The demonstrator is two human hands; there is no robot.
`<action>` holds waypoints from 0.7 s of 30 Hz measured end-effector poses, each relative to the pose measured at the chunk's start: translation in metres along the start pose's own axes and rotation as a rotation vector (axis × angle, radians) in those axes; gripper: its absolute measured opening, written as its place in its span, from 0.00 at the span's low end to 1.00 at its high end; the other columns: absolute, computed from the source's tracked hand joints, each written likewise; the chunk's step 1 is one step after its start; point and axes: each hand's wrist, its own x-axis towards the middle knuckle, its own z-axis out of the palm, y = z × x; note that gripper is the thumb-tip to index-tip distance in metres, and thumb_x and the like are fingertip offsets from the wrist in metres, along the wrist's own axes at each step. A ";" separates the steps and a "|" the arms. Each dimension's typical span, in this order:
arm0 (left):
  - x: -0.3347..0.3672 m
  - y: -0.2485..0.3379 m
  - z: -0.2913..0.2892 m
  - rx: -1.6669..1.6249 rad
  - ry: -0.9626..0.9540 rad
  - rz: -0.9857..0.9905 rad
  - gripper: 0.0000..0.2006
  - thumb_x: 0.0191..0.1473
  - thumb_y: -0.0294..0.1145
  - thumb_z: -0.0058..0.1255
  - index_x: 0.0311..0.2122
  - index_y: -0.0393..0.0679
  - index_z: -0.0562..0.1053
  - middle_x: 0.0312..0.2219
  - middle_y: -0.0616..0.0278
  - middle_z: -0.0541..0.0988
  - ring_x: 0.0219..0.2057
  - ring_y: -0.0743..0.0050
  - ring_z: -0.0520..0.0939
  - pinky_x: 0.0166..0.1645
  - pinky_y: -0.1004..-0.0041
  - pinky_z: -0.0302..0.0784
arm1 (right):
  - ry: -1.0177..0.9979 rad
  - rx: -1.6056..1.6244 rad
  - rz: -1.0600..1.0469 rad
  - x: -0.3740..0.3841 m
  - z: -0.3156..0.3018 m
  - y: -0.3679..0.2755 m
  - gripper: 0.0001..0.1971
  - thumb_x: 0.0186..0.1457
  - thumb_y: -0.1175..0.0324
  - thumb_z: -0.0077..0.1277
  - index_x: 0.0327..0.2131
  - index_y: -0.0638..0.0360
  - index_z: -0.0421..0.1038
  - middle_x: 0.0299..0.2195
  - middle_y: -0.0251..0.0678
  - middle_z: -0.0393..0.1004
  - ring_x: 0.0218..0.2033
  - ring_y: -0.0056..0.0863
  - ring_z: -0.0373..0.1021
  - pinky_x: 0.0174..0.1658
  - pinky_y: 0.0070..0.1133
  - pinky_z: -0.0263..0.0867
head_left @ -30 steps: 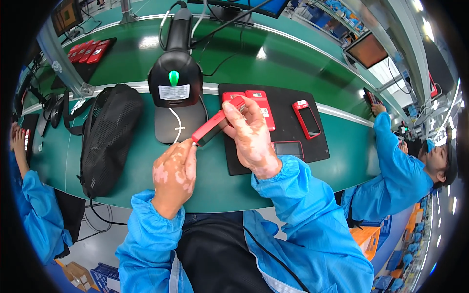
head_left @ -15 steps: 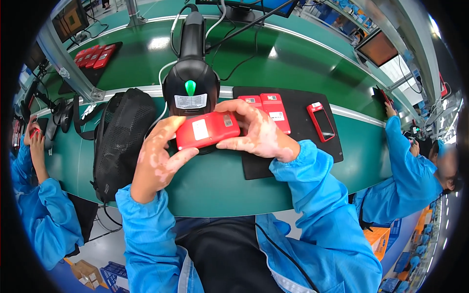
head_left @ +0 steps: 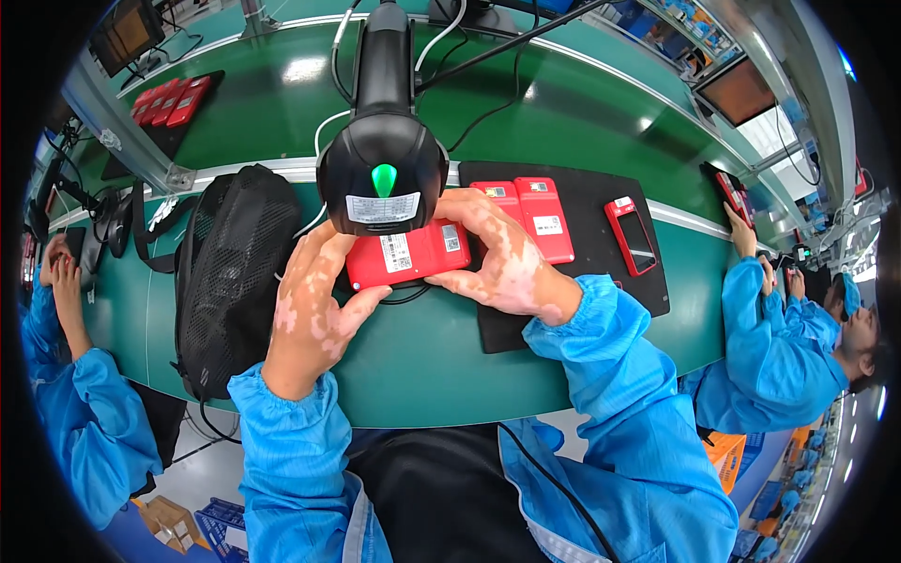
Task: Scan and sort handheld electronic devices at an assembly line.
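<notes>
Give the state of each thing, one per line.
Held red device: labelled side up
Left hand: gripping its left end
Right hand: gripping its right end
Black scanner: green light on
Two red devices: side by side, backs up
Face-up red device: screen looks dark
Black bag: closed or open, cannot tell

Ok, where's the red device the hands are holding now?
In the head view, the red device is near centre, between the left hand and right hand, partly hidden by the black scanner and left of the black mat.

One scanner (head_left: 385, 145), one bag (head_left: 235, 272), one held red device (head_left: 424, 255), two face-down devices (head_left: 544, 220) on near mat (head_left: 591, 239).
</notes>
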 end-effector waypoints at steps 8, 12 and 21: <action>-0.013 0.015 0.002 -0.377 -0.083 -0.196 0.32 0.53 0.33 0.68 0.61 0.34 0.71 0.49 0.48 0.79 0.46 0.60 0.84 0.52 0.65 0.81 | 0.126 0.834 0.428 -0.011 0.008 -0.026 0.41 0.54 0.73 0.72 0.67 0.59 0.58 0.62 0.41 0.66 0.65 0.32 0.65 0.68 0.31 0.64; -0.029 0.012 0.010 -0.430 -0.020 -0.270 0.35 0.52 0.27 0.62 0.66 0.36 0.67 0.53 0.48 0.79 0.50 0.61 0.82 0.56 0.64 0.78 | 0.085 0.842 0.438 -0.013 0.008 -0.033 0.43 0.53 0.70 0.73 0.67 0.60 0.57 0.63 0.44 0.66 0.64 0.34 0.68 0.67 0.32 0.67; -0.027 0.011 0.009 -0.241 -0.050 -0.247 0.41 0.47 0.29 0.65 0.68 0.34 0.66 0.55 0.45 0.79 0.51 0.57 0.82 0.59 0.63 0.77 | 0.088 0.710 0.291 -0.015 0.012 -0.023 0.41 0.51 0.61 0.74 0.64 0.59 0.61 0.60 0.45 0.64 0.66 0.42 0.65 0.69 0.34 0.66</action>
